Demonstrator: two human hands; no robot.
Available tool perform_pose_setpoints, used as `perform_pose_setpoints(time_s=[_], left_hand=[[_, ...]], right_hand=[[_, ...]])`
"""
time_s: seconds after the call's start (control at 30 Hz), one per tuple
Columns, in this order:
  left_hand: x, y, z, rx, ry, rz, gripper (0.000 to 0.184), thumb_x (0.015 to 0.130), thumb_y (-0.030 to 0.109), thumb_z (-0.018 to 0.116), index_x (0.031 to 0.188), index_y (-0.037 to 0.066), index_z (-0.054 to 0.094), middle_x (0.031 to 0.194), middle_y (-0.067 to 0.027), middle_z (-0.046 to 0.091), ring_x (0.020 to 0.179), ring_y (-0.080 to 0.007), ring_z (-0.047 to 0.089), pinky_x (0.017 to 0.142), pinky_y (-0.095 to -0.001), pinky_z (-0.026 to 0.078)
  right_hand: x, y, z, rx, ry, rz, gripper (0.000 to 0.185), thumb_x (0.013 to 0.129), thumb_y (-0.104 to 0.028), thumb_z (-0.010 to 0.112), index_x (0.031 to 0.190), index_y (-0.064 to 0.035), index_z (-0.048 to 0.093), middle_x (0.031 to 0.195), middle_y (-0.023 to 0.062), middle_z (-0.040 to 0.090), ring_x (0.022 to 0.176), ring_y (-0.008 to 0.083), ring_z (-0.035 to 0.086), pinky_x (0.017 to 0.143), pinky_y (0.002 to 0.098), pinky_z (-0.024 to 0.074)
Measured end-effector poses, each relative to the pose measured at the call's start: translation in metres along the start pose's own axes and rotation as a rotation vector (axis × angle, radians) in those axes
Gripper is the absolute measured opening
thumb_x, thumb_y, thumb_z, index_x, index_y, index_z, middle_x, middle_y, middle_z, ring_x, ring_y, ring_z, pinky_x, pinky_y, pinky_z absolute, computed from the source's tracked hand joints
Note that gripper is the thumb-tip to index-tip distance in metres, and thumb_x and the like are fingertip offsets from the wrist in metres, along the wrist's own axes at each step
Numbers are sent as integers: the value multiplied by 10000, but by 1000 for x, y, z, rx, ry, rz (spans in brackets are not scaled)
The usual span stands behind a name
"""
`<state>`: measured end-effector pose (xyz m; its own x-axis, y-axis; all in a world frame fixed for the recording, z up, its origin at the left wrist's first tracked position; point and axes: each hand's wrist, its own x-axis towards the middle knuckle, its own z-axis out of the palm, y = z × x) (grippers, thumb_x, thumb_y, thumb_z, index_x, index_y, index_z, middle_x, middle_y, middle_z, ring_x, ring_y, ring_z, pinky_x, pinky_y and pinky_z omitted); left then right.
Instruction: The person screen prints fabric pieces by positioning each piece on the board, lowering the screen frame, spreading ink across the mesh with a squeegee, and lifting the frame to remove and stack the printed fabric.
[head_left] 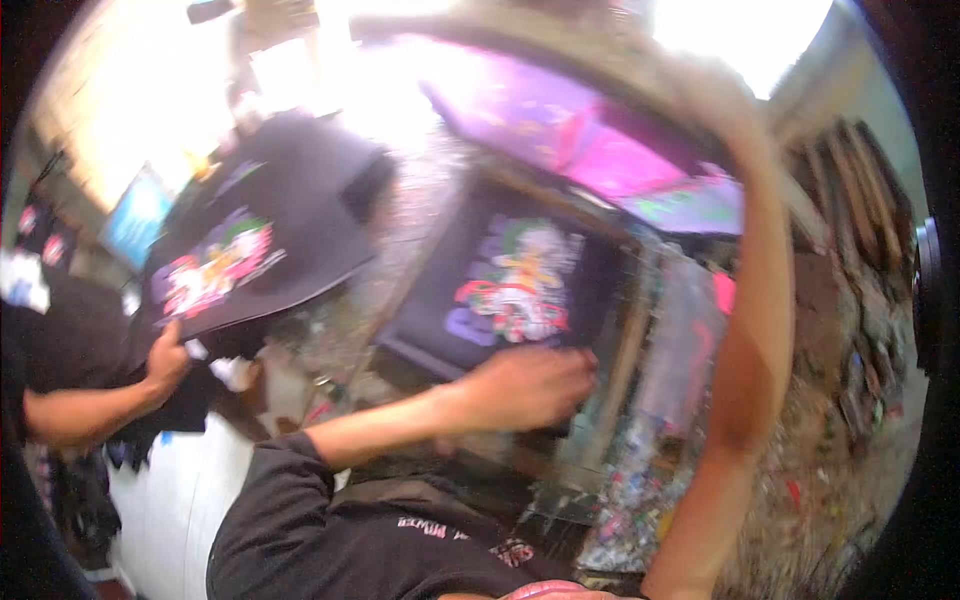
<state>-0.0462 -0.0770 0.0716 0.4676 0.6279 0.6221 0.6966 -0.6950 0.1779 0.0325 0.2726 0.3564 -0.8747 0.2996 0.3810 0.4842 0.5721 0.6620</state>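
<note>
My left hand (pixel 530 385) is closed, with curled, blurred fingers, at the lower edge of a dark printed fabric panel (pixel 420 335). Anything between its fingers is hidden. The panel lies flat on a board and bears a colourful print with purple letters. Raised at the upper right, my right hand (pixel 700 90) is at the edge of a tilted frame (pixel 480 40) and appears closed on it, blurred by glare. Pink, purple and green stains cover the screen (pixel 560 125) within that frame.
At the left, another person's hand (pixel 168 360) holds a dark printed panel (pixel 300 215). A stained plastic-like strip (pixel 675 340) runs beside the board. Wooden slats (pixel 855 190) stand at the right, with paint-spotted debris (pixel 640 510) below. A blue sheet (pixel 140 215) is at the upper left.
</note>
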Motion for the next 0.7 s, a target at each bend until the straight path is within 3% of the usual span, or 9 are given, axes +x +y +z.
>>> perform_pose_setpoints(time_s=[0.1, 0.23, 0.37, 0.4, 0.43, 0.5, 0.57, 0.63, 0.7], left_hand=[[81, 60, 113, -410, 108, 239, 679, 961, 418, 640, 1516, 74, 454, 1551, -169, 479, 1412, -357, 483, 1204, -536, 343], [117, 72, 189, -368, 39, 181, 680, 968, 475, 614, 1501, 78, 471, 1513, -159, 521, 1435, -375, 452, 1261, -566, 203], [63, 14, 127, 47, -305, -103, 340, 892, 340, 654, 1064, 51, 704, 1142, -106, 700, 1244, -364, 573, 1154, -613, 325], [46, -8, 83, -143, -195, -528, 233, 833, 269, 664, 889, 46, 703, 1024, -60, 707, 1143, -360, 600, 1086, -610, 373], [31, -36, 54, -47, -412, -697, 357, 889, 350, 670, 1097, 64, 721, 1229, -130, 688, 1315, -432, 514, 1142, -644, 318], [-32, -72, 44, 243, -57, -707, 570, 955, 513, 618, 1410, 169, 619, 1550, -176, 490, 1497, -486, 307, 1195, -699, 194], [-75, -87, 47, 240, -195, -696, 643, 965, 585, 572, 1500, 232, 520, 1633, -163, 351, 1535, -481, 214, 1199, -718, 134], [-85, -91, 40, 245, -323, -668, 721, 975, 657, 527, 1590, 295, 421, 1716, -151, 212, 1573, -476, 121, 1203, -738, 74], [-91, -81, 35, 233, -327, -664, 744, 958, 675, 533, 1585, 289, 432, 1716, -127, 222, 1568, -480, 140, 1199, -741, 80]], right_hand=[[-18, -52, -76, 151, -188, 171, 494, 1042, -273, 473, 1533, -325, 470, 1263, 228, 664, 1175, 404, 637, 1012, 484, 497], [-6, -56, -73, 533, -158, 372, 480, 1074, -373, 424, 1549, -306, 445, 1360, 254, 627, 1236, 427, 615, 1074, 478, 464], [-2, -51, -72, 591, -147, 148, 501, 1087, -442, 405, 1543, -240, 458, 1366, 270, 622, 1269, 419, 600, 1102, 462, 440], [2, -54, -80, 588, -187, 139, 518, 1082, -469, 417, 1532, -220, 479, 1364, 272, 623, 1292, 399, 585, 1115, 448, 428], [3, -52, -78, 591, -206, 151, 527, 1079, -483, 423, 1526, -210, 489, 1363, 273, 624, 1303, 389, 578, 1121, 441, 421], [8, -51, -61, 760, -165, 331, 529, 1072, -492, 448, 1518, -214, 504, 1361, 278, 622, 1294, 389, 583, 1117, 437, 427], [11, -52, -62, 910, -94, 502, 520, 1067, -488, 467, 1516, -228, 509, 1360, 283, 619, 1273, 399, 596, 1105, 441, 439], [15, -46, -88, 693, -124, 613, 831, 937, -696, 542, 1173, 83, 708, 1207, 342, 678, 1141, 462, 669, 1015, 492, 500], [6, -47, -102, 727, -82, 560, 843, 937, -700, 536, 1171, 92, 704, 1198, 348, 677, 1145, 466, 667, 1022, 489, 496]])
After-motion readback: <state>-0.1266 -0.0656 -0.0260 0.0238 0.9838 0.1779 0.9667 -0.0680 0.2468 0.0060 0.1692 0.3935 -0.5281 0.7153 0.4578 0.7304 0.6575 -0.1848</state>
